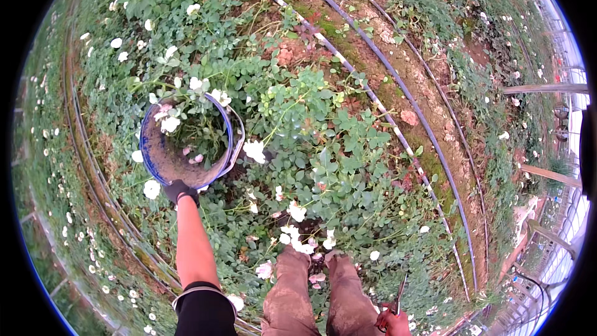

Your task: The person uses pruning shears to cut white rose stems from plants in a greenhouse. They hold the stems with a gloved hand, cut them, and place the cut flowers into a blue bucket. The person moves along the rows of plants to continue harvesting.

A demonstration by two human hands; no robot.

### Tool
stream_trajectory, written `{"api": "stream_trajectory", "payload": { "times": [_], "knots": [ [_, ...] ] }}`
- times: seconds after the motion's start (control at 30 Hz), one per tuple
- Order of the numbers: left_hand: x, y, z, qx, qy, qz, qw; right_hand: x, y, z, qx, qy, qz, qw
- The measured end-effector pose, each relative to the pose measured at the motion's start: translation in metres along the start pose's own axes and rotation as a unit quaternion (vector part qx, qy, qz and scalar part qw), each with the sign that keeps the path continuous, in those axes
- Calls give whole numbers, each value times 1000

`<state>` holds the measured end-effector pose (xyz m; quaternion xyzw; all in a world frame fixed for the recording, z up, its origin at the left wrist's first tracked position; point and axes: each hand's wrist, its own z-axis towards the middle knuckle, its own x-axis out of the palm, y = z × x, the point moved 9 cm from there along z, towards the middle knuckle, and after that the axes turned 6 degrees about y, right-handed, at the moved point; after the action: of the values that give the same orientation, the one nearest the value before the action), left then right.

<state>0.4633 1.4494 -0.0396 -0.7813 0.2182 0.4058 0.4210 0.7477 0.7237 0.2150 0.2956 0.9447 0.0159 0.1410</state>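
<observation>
My left hand (181, 192), in a dark glove, grips the near rim of a blue bucket (229, 149) with dirt-coated inner walls. Cut stems, leaves and several pale petals lie inside the bucket, and white roses (170, 124) show over its far left side. At the lower right, beside my leg, my right hand (396, 324) holds pruning shears (400, 295) with the blades pointing up and away from me. Leafy rose bushes (298, 149) with white blooms surround the bucket and my legs.
Several long irrigation pipes (406, 88) curve along a bare, mossy soil strip on the right. More pipes (93, 163) run between the rows on the left. Wooden posts (545, 88) stand near the translucent greenhouse wall (578, 79). My trousered legs (291, 294) stand among the bushes.
</observation>
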Motion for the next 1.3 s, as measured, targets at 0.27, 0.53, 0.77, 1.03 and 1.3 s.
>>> {"api": "stream_trajectory", "payload": {
  "times": [0.27,0.53,0.77,1.03,1.3],
  "knots": [
    [40,13,48,-111,205,-378,896,2,64,47,-77,121,89,986],
    [-62,91,-236,130,149,9,980,6,128,34,-168,170,-62,969],
    [-193,262,-463,46,55,-80,994,109,173,11,-222,209,-369,878],
    [-345,397,-423,-148,-286,-403,857,379,151,-84,-279,446,-451,720],
    [-297,488,-226,-11,-124,204,971,540,-17,-67,-20,488,-557,672]
  ]
}}
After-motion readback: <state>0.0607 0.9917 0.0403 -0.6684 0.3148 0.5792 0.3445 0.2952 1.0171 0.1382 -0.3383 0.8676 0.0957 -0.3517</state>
